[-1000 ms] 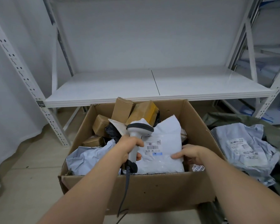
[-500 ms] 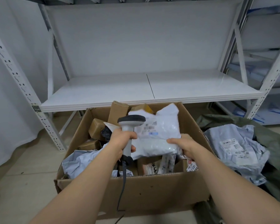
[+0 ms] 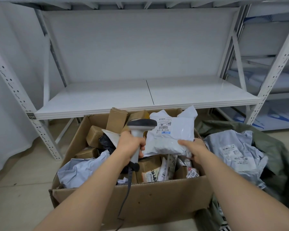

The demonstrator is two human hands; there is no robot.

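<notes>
Gripping scanner (image 3: 141, 130) in left hand (image 3: 132, 144) and pinching floppy mailer (image 3: 172, 140) by one edge in right hand (image 3: 193, 150), risks label (image 3: 165, 125) buckling, misreading.

- The parcel (image 3: 171, 137) was a white plastic mailer, glossy and crinkled, with a matt paper label.
- The scanner (image 3: 139, 130) looked like smooth grey plastic with a darker matt head.
- The carton (image 3: 140, 197) was rough brown cardboard.
- The shelf (image 3: 140, 95) was painted white metal, smooth with a faint sheen.
- The sack (image 3: 274, 147) looked like dull green cloth.
</notes>
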